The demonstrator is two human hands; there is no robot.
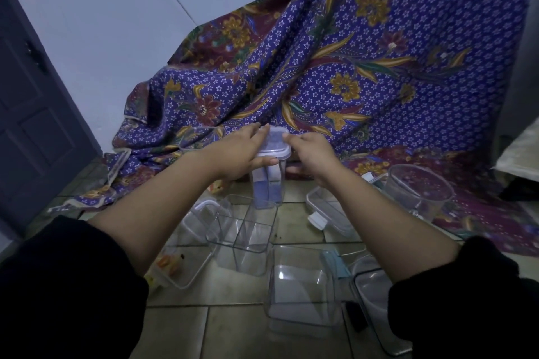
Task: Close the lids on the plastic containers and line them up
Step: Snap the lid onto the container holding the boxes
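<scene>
Standing upright on the tiled floor (294,230), a tall container (268,186) of clear plastic is held between both hands, just in front of a patterned purple cloth (364,61) that is draped behind it. A white-rimmed lid (275,143) is seen on top of this container; whether it is fully pressed down cannot be told.

The left hand (242,151) is laid on the left part of the lid with the fingers stretched flat over it, and its thumb is placed under the rim, across the container wall, so the lid is pinched. The right hand (312,157) is put at the right edge of the lid with the fingers curled over it, and its thumb is set against the wall below. Black sleeves (64,285) are worn on both arms.

Nearer to the person, more clear containers are spread on the floor without lids: a divided container (242,239) just before the tall one, a square container (300,288) closer and to the right, and a flat container (186,268) at the left with something orange inside. A round container (420,189) is placed at the right on the cloth, and a flat lid with a white clip (326,216) is lying between it and the tall container. A dark door (32,102) is seen at the far left.
</scene>
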